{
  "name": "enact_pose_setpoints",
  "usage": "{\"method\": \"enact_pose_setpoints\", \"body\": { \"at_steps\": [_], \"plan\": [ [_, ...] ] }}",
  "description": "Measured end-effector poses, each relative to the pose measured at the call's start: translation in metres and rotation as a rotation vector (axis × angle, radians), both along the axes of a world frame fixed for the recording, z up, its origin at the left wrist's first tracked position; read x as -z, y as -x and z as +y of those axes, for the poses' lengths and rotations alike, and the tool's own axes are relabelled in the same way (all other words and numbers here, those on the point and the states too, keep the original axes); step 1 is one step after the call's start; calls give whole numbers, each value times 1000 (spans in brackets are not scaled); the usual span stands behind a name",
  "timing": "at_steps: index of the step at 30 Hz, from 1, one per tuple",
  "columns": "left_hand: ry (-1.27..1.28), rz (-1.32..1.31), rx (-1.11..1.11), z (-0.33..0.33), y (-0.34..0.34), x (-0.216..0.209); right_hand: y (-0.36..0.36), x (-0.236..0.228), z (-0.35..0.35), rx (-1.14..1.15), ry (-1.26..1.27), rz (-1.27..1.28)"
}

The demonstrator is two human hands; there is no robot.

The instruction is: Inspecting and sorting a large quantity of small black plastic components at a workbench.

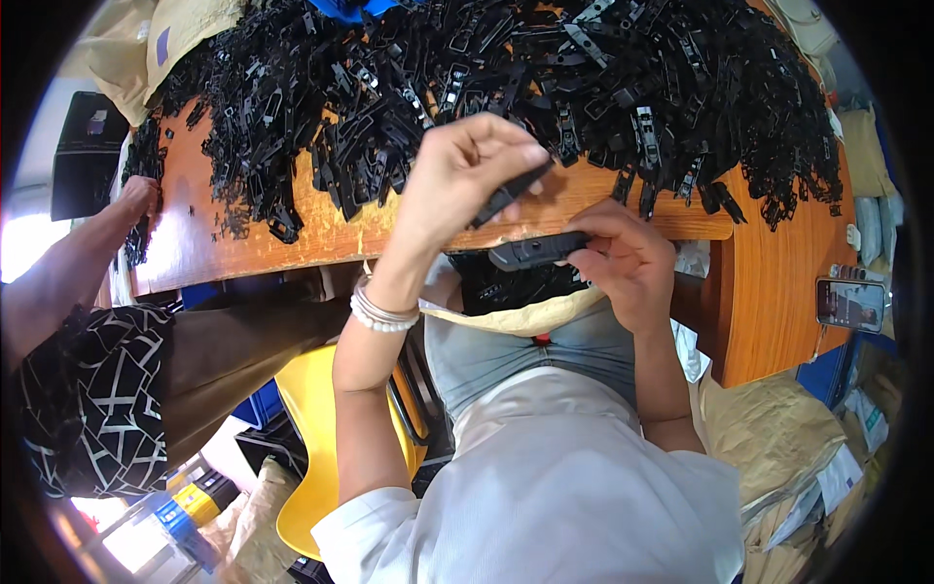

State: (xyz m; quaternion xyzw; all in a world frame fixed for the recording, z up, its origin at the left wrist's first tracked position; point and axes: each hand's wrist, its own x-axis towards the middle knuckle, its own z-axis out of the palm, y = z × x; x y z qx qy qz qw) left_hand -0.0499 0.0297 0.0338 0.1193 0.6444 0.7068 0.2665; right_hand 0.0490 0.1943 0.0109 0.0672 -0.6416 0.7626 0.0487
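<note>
My left hand, bent at the wrist, is closed on a slim black plastic piece over the table's near edge. Lower and to the right, my right hand pinches one end of a long, rounded black plastic part. That part lies roughly level and points left. The two pieces are close together but look apart. Beneath them, an open pale sack rests at my lap with black parts inside. A big heap of black plastic parts covers the far side of the wooden table.
At the left, another person's hand touches a small pile of black parts. A yellow chair stands to my left. A phone is propped beyond the table's right edge, above brown sacks.
</note>
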Motion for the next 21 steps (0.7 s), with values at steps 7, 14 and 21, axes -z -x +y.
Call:
{"method": "enact_pose_setpoints", "body": {
  "at_steps": [7,14,21],
  "plan": [
    [24,41,17,-2,-39,4,-6,-2,-8,200,-456,195],
    [241,432,35,-12,-61,7,-2,-7,-6,256,-633,361],
    [280,590,55,-14,-69,10,-6,1,-1,39,-538,220]
  ]
}}
